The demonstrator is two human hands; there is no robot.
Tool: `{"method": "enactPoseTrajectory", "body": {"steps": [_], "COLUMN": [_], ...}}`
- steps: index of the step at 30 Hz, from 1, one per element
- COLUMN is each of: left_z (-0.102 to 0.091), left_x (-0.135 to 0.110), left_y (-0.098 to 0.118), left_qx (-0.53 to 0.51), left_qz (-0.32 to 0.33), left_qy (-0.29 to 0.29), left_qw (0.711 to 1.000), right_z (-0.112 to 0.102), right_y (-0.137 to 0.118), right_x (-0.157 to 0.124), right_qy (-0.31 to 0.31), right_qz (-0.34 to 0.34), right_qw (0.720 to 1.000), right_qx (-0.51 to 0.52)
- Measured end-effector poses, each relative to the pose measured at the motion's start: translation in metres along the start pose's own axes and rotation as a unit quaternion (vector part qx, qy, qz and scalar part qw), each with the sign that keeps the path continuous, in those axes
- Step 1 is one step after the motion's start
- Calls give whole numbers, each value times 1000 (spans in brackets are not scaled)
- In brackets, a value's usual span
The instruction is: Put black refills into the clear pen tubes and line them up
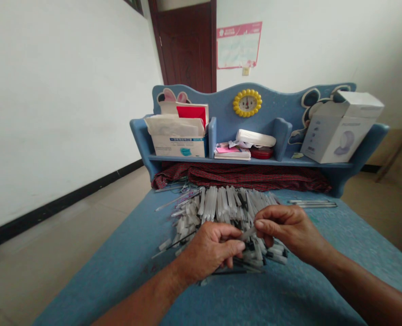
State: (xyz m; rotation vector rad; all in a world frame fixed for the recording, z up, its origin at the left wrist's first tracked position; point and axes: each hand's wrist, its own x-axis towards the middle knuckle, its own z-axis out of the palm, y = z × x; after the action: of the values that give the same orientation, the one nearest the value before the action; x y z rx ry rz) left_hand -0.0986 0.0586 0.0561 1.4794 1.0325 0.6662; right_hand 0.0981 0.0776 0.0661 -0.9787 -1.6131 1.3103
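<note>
Between my two hands is a translucent pen cap [247, 234], pinched at both ends. My left hand [214, 248] has thumb and fingers closed on its near left end. My right hand [284, 225] grips the far right end with thumb and fingertips. Beneath and behind them lies a heap of translucent and black pen parts [190, 213], caps among them. Part of the heap is a row of clear caps [216, 203] lying side by side. A thin dark pen refill [177, 243] sticks out at the left. My fingers hide some of the held piece.
Several slim clear pens or refills [313, 203] lie at the right on the blue table [119, 271]. Red checked cloth [241, 176] runs under a blue shelf [194, 159], which bears a mask box [180, 140], papers [233, 153] and a white carton [337, 129].
</note>
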Motion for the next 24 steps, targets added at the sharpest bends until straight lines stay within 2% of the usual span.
{"method": "enactPoseTrajectory", "body": {"steps": [12, 17, 24], "left_z": [-2, -1, 1], "left_x": [1, 2, 3], "left_y": [-4, -4, -5], "left_qx": [-54, -33, 2], "left_qz": [-24, -25, -35], "left_qy": [-36, -31, -22], "left_qw": [998, 999, 999], "right_z": [3, -3, -14], "right_y": [12, 19, 22], "right_x": [0, -2, -3], "right_qy": [-12, -10, -80], "right_qz": [-58, -71, -30], "right_qw": [996, 992, 993], "right_qx": [-72, -106, -81]}}
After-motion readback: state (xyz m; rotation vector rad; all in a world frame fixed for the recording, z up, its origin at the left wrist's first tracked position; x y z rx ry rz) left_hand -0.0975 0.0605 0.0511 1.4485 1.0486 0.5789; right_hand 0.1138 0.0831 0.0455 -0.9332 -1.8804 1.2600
